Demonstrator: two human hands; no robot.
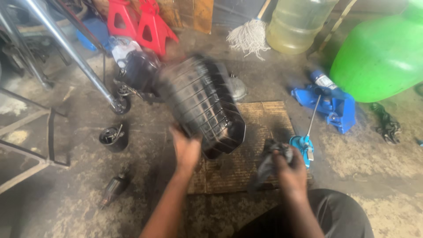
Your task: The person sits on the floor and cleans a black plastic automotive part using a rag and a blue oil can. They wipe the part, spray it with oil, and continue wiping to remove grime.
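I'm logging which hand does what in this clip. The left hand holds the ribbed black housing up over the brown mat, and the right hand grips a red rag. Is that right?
Not quite: the rag in the right hand is dark grey, not red, as the head view shows. The left hand does hold the ribbed black housing over the brown mat.

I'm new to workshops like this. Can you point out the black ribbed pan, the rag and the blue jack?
Black pan [207,110]: head view, on its ribbed outer wall.
Rag [267,165]: head view, on the dark cloth hanging below the right hand.
Blue jack [337,105]: head view, on its blue body.
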